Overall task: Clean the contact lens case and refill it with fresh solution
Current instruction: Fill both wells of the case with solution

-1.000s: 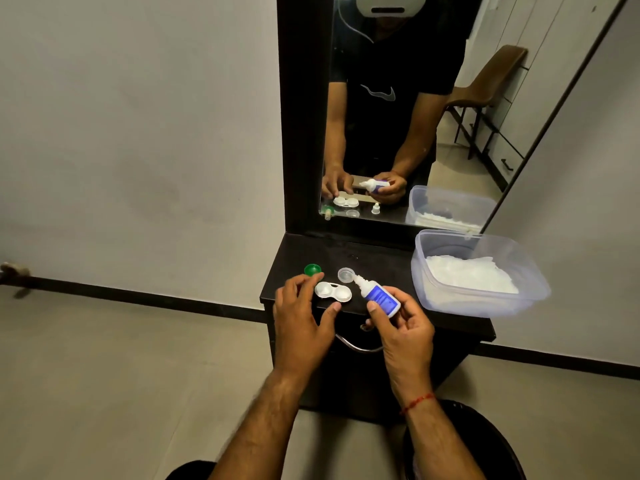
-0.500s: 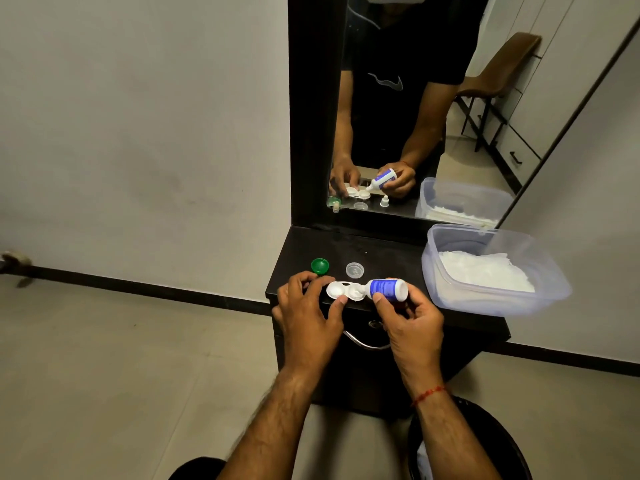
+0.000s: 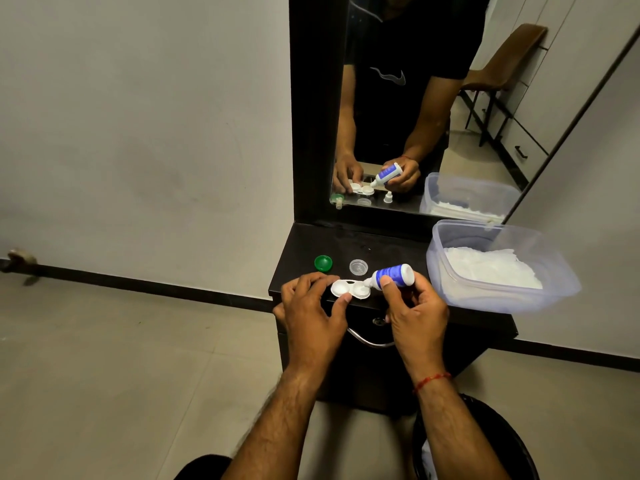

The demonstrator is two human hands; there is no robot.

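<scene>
A white contact lens case (image 3: pixel 350 288) with two open wells lies near the front edge of the dark dresser top (image 3: pixel 388 247). My left hand (image 3: pixel 311 313) pinches the case's left end between thumb and fingers. My right hand (image 3: pixel 414 313) grips a small white solution bottle with a blue label (image 3: pixel 393 273), tipped on its side, with the nozzle touching the right well. A green lens cap (image 3: pixel 323 263) and a clear lens cap (image 3: pixel 358 267) rest on the top just behind the case.
A clear plastic tub (image 3: pixel 498 299) holding white tissues sits on the right of the dresser top. A mirror (image 3: pixel 415 109) rises behind, reflecting my hands. A drawer handle (image 3: pixel 369 341) shows below, and a black bin (image 3: pixel 485 441) stands at the lower right.
My right hand tipped the bottle from upright down to the left, bringing its nozzle onto the right well. My left hand stayed on the case.
</scene>
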